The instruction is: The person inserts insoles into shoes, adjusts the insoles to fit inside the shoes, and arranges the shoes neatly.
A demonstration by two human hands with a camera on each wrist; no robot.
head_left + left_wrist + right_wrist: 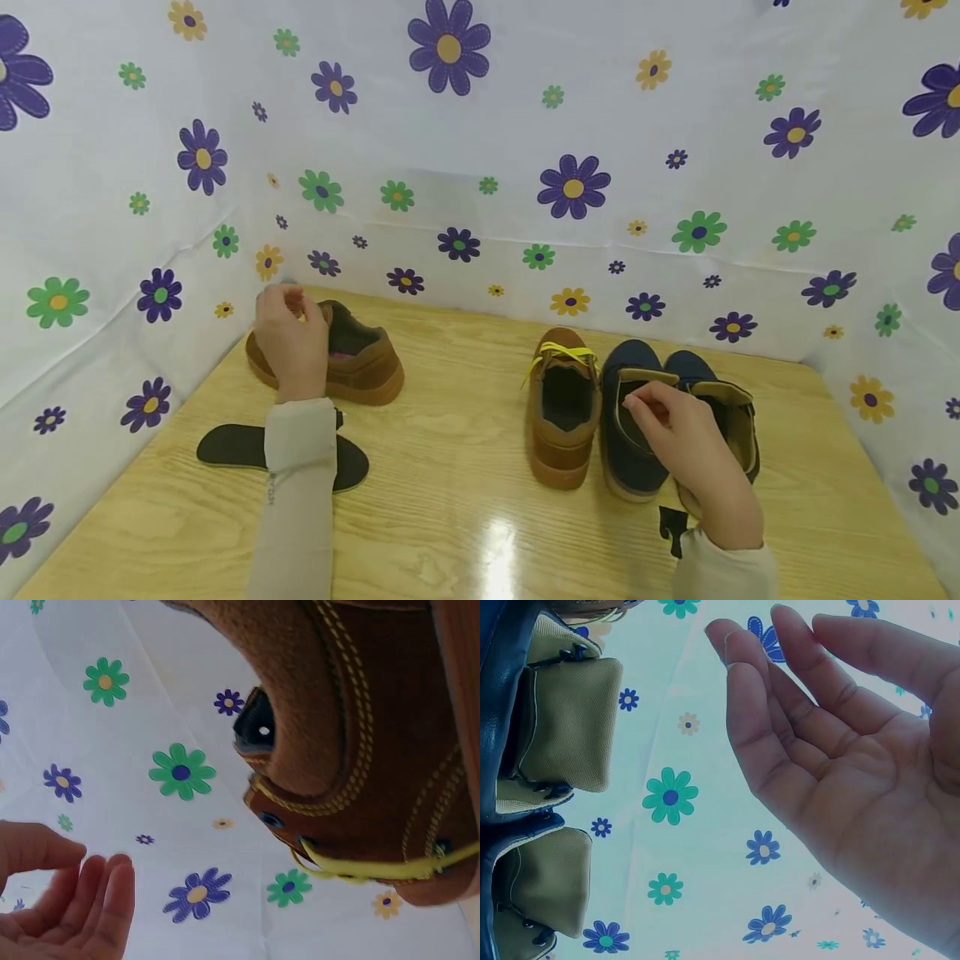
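My left hand (294, 346) is above a brown suede shoe (378, 375) at the left, hiding part of its front. Nothing shows between its loosely bent fingers (112, 889). Yellow lace (375, 866) runs through that shoe's eyelets in the left wrist view. Over a navy shoe (626, 462) hovers my right hand (693, 437), its fingers (742, 712) relaxed and holding nothing. A second navy shoe (688, 367) stands to the right, partly covered by that hand. Beside them is another brown shoe (562, 458), with a yellow lace (567, 353) across its front.
A black insole (232, 444) lies on the wooden table (450, 400) below the left shoe, partly under my left sleeve. Near my right wrist is a small black piece (672, 522). A white flowered cloth (495, 125) encloses the back and sides.
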